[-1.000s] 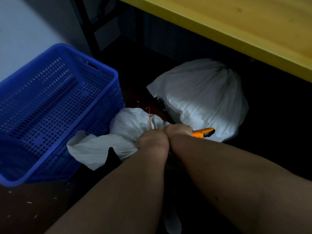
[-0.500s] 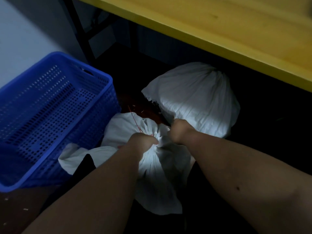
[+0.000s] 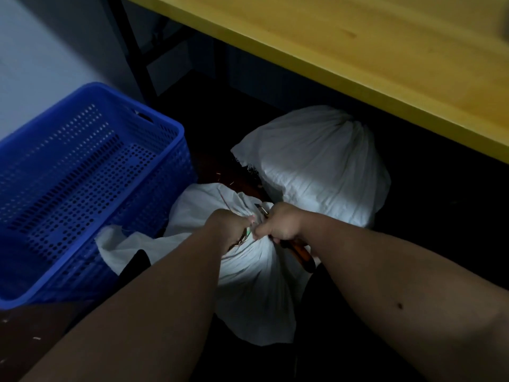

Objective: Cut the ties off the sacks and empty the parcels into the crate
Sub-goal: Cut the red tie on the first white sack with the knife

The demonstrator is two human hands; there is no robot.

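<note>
Two hands met at the nearer sack's (image 3: 256,285) gathered neck: left hand (image 3: 230,227) clenching soft, yielding cloth (probably the best hold), right hand (image 3: 279,226) gripping the cutter (image 3: 298,252); the crate (image 3: 91,188) stood left of both.

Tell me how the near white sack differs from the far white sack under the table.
Both hands, left hand and right hand, grip the near sack at its neck; the far sack lies untouched. The near sack lies beside the blue crate, the far one under the yellow table. Both are white and full.
</note>
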